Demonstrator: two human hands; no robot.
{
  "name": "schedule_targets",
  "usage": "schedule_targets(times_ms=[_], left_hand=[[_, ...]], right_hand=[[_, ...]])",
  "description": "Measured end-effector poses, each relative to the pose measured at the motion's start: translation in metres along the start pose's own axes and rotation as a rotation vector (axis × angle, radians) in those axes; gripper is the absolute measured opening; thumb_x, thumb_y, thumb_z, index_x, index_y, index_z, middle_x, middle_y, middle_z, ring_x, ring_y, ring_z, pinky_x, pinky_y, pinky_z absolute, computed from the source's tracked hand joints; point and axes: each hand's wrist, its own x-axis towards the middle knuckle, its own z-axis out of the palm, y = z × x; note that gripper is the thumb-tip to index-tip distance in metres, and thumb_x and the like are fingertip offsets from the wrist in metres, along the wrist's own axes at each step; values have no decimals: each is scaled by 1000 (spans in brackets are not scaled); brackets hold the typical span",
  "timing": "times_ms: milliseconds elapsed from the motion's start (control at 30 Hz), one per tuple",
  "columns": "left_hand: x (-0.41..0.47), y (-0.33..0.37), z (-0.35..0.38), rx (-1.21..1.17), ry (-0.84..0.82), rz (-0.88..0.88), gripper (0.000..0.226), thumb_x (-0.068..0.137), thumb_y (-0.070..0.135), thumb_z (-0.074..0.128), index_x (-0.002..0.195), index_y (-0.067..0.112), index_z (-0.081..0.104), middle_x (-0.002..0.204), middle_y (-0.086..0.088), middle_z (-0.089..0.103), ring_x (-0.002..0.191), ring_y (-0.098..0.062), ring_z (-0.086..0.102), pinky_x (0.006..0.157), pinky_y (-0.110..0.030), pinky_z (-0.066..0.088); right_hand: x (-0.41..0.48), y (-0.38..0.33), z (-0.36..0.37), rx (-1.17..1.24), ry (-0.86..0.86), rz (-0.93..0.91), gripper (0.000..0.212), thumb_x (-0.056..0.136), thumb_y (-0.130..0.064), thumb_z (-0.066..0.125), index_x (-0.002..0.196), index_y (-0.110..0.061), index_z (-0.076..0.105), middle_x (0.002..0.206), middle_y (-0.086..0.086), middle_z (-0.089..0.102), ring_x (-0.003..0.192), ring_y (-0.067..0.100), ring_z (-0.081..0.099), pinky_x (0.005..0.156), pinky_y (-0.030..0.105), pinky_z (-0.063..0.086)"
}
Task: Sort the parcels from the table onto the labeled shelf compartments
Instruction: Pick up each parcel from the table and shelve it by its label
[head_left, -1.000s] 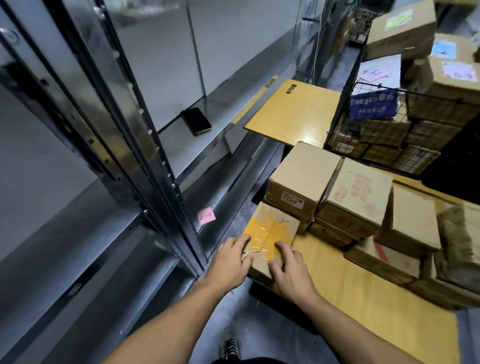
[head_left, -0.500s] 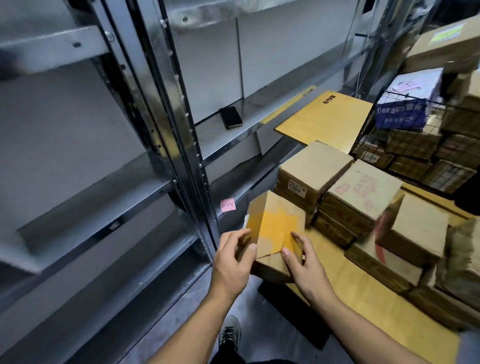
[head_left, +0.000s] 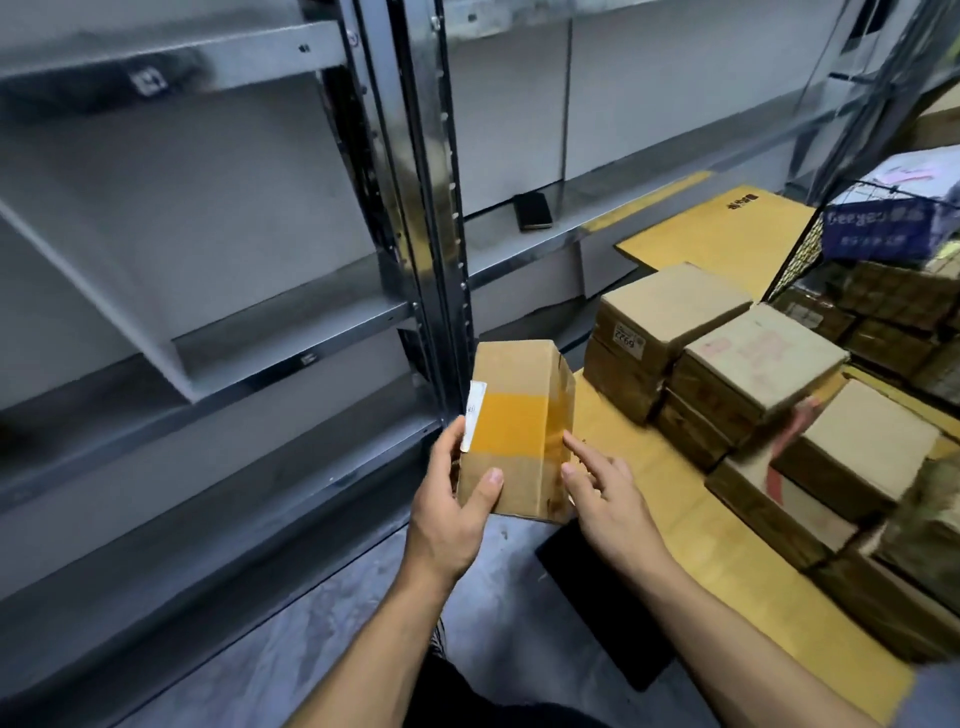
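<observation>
i had the parcel (head_left: 517, 431) up off the table (head_left: 670, 499), stood on end between the table's edge and the shelf upright (head_left: 436, 218). my left hand (head_left: 452, 512) was wrapped round its lower left side, thumb across the front, carrying the weight. my right hand (head_left: 608, 499) was open, its fingertips just touching the right edge to steady the box rather than clamp it. a white label (head_left: 474, 415) sat on the left edge, too blurred to read. to do this well, i judged i should turn that label toward me, read it fully, then match it against the compartment tags before committing, keeping the left thumb firm so the box did not slip.
</observation>
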Motion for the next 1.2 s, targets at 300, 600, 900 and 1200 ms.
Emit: schedule_targets(times_ms=[300,600,900,1200], left_hand=[[-31,-2,-33,144,135,39,57,84,43,61,138,44,42,132,21,52,120,4,52,94,-23,49],[-48,1,-102,93,273,6,31,98,25,57,123,43,50,128,10,51,116,-3,53,88,-13,46],[-122,-12,-201,16,276,-114,47,94,28,63,136,36,44,129,9,56,112,-3,56,78,-11,50],[-216,-21,-285,340,464,-88,59,85,33,70,138,37,45,132,6,46,118,-7,48,86,-4,34]], right_hand=[[-18,-34,47,282,-139,-69,53,89,-47,70,131,-55,38,120,-10,61,109,-2,62,87,31,59],[-39,-55,95,594,-248,-34,48,96,-19,62,134,-42,44,126,3,67,117,22,65,101,51,52],[-101,-82,173,638,-445,11,48,92,-30,67,136,-41,49,127,-5,66,121,20,62,93,49,56],[-174,-100,260,194,-303,-381,47,91,-23,50,127,-53,45,122,-13,47,105,-7,52,91,6,39]])
